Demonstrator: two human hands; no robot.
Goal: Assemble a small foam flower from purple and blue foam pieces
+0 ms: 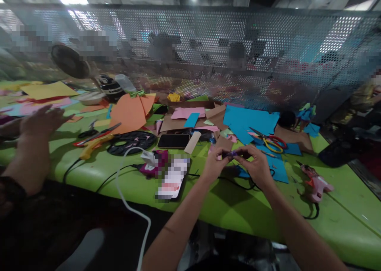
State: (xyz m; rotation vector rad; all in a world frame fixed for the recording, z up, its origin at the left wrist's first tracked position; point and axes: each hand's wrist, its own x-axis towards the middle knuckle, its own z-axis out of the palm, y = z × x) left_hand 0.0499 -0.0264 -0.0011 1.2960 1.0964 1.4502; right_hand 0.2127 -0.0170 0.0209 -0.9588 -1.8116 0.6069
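Observation:
Both my hands meet over the front of the green table, fingertips pinched on a small purple piece point(233, 154) whose kind is too small to make out. My left hand point(216, 166) grips its left side, and my right hand point(255, 162) grips its right side. Just behind my fingers lies a brown paper piece point(224, 143). To the right of my right hand are blue paper point(279, 168) and scissors with red and yellow handles point(273, 144). A pink glue gun point(318, 183) rests farther right.
A lit phone point(174, 177), a magenta power strip point(154, 162) and a dark phone point(173, 141) lie to the left. A white cable point(123, 191) hangs over the edge. Beside a yellow glue gun point(95, 146), a co-worker's hand point(41, 122) reaches in. A perforated metal screen point(190, 29) stands behind.

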